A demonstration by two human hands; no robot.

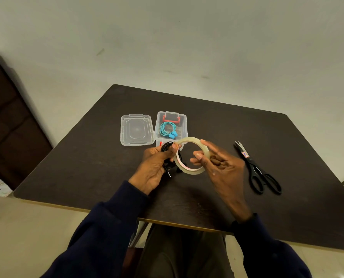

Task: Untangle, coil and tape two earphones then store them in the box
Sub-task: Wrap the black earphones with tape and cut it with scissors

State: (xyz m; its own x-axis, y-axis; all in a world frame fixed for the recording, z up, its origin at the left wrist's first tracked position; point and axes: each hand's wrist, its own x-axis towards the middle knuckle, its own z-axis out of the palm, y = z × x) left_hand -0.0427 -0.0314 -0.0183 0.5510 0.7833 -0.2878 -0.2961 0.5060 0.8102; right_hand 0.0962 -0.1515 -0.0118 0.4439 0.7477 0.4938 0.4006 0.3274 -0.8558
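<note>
A dark square table (217, 197) carries everything. At its far middle stands a clear plastic box (184, 122) with red latches, its lid (136, 129) lying flat just to the left. Inside the box rests the blue earphone (168, 129), already coiled. To the right, well apart from the box, lie black scissors (261, 173).

The step in hand looks like taping the second earphone. The left hand (154, 167) closes its fingers around the coiled black earphone (167, 152), thumb pressed on top, with the plug hanging below the fist. The right hand (217, 165) holds a roll of clear tape (192, 155) just beside that coil, thumb and forefinger pinching the ring, the other fingers loosely spread. Whether a strip is already drawn from the roll onto the cable cannot be told; the tape is too transparent.

The next move probably calls for finding the tape's free end, wrapping it around the bundle, and cutting it with the scissors.
</note>
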